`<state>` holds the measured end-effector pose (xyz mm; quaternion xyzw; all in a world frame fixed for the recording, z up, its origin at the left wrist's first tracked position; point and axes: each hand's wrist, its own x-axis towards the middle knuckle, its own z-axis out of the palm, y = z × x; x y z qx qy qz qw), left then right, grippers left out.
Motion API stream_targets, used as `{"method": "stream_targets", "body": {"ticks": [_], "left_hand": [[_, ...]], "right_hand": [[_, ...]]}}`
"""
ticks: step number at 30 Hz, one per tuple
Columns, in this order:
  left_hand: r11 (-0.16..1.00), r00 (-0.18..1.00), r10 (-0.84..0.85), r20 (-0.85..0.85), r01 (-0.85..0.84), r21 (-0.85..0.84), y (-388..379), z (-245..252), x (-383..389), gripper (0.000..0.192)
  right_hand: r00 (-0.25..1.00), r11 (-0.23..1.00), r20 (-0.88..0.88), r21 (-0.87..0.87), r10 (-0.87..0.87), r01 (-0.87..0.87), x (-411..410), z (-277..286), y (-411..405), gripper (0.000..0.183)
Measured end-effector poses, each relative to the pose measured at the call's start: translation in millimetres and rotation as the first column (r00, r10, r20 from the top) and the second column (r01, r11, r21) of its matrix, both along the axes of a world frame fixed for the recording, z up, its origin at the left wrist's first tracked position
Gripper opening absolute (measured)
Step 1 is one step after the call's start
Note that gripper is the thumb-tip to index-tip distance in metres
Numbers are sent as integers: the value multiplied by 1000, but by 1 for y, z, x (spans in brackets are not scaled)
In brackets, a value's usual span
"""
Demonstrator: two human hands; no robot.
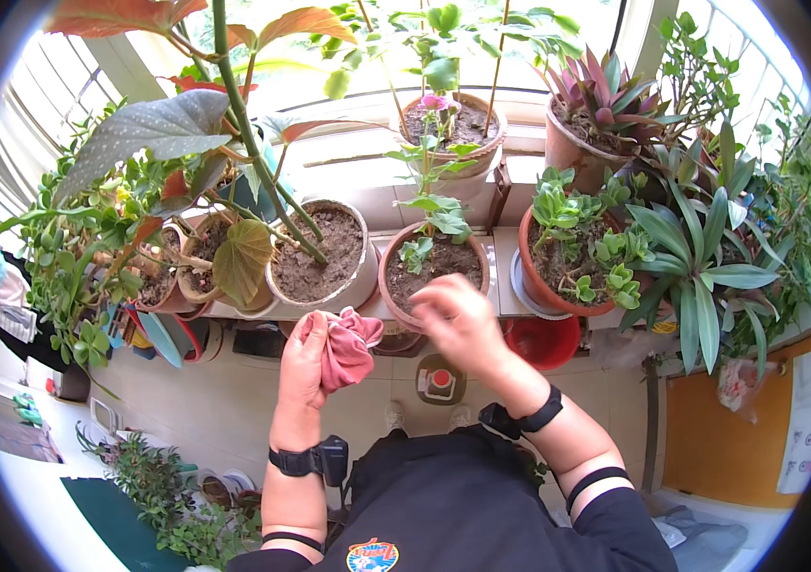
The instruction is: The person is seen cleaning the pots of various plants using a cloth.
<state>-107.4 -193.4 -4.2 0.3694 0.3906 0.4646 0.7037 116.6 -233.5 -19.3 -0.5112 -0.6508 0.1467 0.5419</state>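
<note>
A crumpled pink cloth [350, 350] is held in my left hand [306, 357], in front of the white pot [369, 275] with the tall thick-stemmed begonia. My right hand [459, 322] is over the front rim of a terracotta pot [392, 304] holding a small leafy plant [437, 207] with a pink flower. Its fingers are bent and slightly blurred; whether they touch the soil or hold anything small cannot be told. To its right stands another terracotta pot [530, 275] with a succulent, on a pale blue saucer [517, 279].
More potted plants crowd the ledge on both sides, including a purple-leaved plant [605, 100] at the back right. A red bucket [545, 342] stands below the ledge. On the floor near my feet is a dark round-cornered object [423, 390]. A leafy plant [148, 472] is low at left.
</note>
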Motion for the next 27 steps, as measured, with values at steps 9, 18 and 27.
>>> {"method": "stream_targets", "body": {"ticks": [9,18,27], "left_hand": [[992,988,-127,-89,129,9,19,-13,13,26],[996,989,-86,-119,85,-13,29,-8,22,29],[995,988,-103,-115,100,-24,36,-19,18,27]], "right_hand": [[913,921,148,-28,-381,389,36,-26,48,18],[788,880,394,194,-474,433,36,-29,51,8],[788,880,403,114,-465,462,35,-27,46,6]]}}
